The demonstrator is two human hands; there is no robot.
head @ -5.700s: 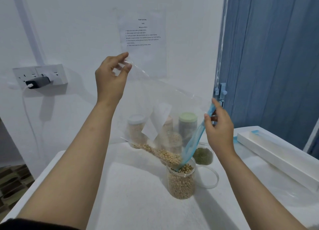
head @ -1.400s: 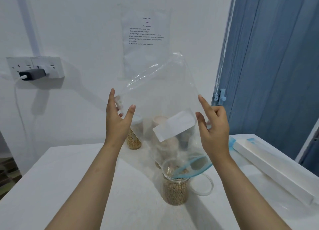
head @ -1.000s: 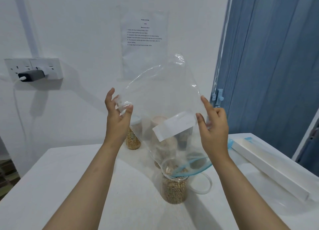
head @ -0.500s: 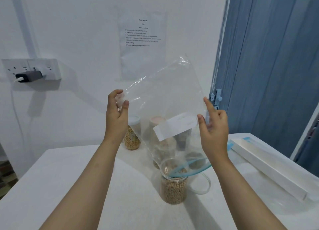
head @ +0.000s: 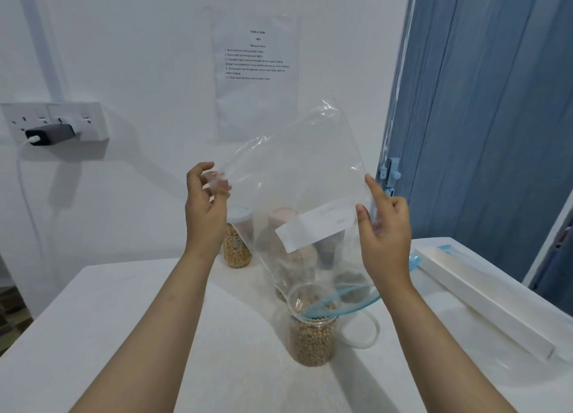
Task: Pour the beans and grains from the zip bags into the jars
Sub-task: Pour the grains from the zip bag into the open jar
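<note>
Holding the empty zip bag [head: 297, 177] upside down above the table [head: 124, 335], the left hand [head: 206, 211] pinches its corner at nine o'clock and the right hand [head: 386, 232] grips its edge at three o'clock; the blue mouth hangs over the open jar [head: 311, 335] of beans at six o'clock.

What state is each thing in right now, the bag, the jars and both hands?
zip bag: empty, upside down, mouth open over the open jar
open jar: uncapped, nearly full of beans
lidded jar: capped, holds grains
clear lid: off, lying beside the open jar
left hand: pinches a bag corner
right hand: holds the bag's edge
</note>
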